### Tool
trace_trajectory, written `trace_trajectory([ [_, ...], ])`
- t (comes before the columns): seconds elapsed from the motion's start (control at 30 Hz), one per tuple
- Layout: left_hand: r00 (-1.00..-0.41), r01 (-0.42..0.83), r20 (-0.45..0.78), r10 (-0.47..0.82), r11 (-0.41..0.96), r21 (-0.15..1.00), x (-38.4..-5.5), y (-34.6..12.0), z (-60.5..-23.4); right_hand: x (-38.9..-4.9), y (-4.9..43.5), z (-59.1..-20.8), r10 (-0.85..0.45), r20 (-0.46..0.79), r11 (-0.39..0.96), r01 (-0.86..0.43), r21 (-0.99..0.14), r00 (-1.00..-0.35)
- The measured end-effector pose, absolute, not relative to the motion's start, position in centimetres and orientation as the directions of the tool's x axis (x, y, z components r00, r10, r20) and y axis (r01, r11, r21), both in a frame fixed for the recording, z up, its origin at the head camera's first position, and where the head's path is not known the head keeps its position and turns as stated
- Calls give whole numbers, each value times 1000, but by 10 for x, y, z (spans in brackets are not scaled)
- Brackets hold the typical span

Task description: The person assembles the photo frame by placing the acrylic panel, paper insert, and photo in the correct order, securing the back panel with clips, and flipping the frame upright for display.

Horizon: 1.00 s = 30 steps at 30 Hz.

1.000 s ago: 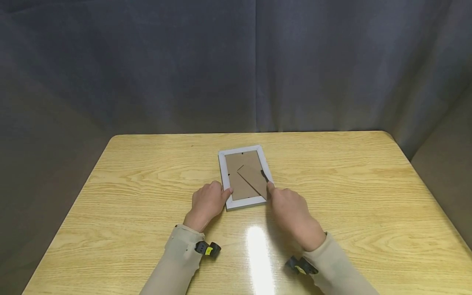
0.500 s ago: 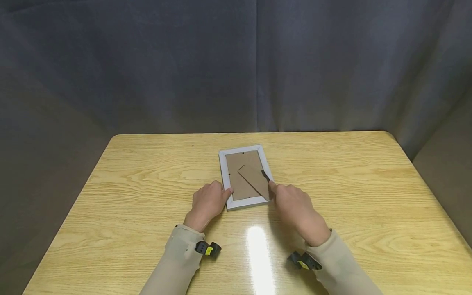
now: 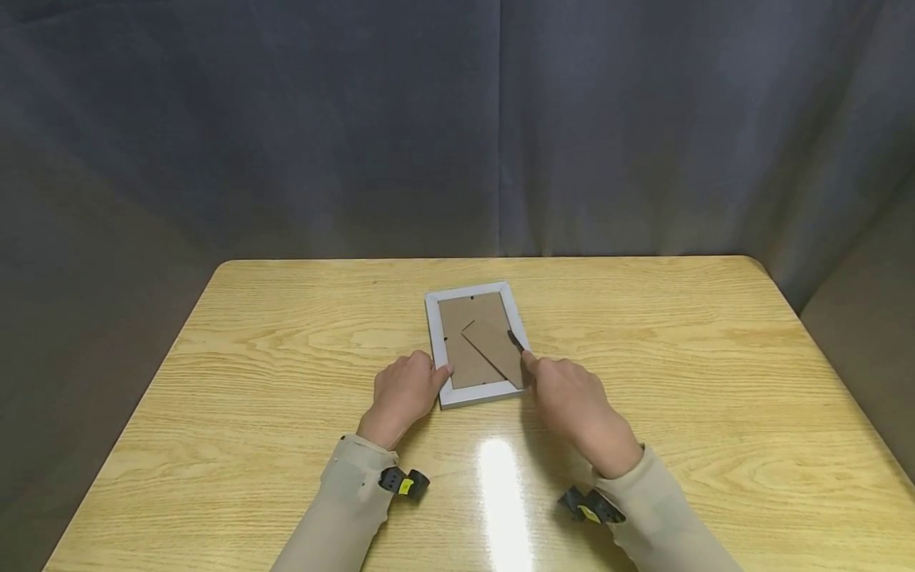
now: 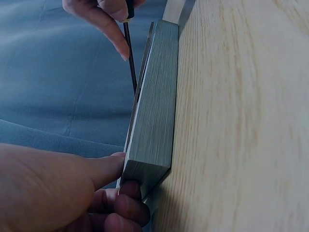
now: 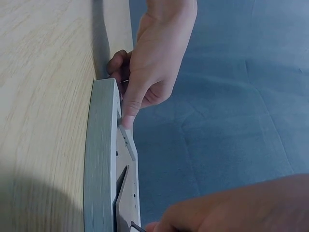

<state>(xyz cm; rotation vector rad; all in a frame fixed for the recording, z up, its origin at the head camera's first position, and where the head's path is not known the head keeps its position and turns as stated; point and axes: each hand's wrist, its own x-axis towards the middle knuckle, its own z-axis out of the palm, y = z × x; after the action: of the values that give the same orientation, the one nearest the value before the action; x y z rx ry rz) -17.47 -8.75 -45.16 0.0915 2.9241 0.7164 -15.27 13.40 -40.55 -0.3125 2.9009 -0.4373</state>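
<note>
Between the left hand (image 3: 406,387) and the right hand (image 3: 568,397), the head view shows a picture frame (image 3: 474,394) lying back up, probably light and stiff, best held by its rim. Left wrist view: the left hand pinches its corner; beyond, the right hand grips a thin tool (image 4: 133,72). Right wrist view: just beside the right hand, the stand flap (image 5: 126,198) tilts up, likely bendable card.

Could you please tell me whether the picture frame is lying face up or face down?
Face down: the picture frame lies on the table with its brown backing board and stand uppermost in the head view.
</note>
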Motion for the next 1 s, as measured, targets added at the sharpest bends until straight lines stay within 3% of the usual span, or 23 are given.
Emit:
trace_trajectory([
  [1.0, -991, 27, -101, 85, 878, 477, -174, -88, -449, -157, 160, -392, -244, -163, 889, -153, -432, -956],
])
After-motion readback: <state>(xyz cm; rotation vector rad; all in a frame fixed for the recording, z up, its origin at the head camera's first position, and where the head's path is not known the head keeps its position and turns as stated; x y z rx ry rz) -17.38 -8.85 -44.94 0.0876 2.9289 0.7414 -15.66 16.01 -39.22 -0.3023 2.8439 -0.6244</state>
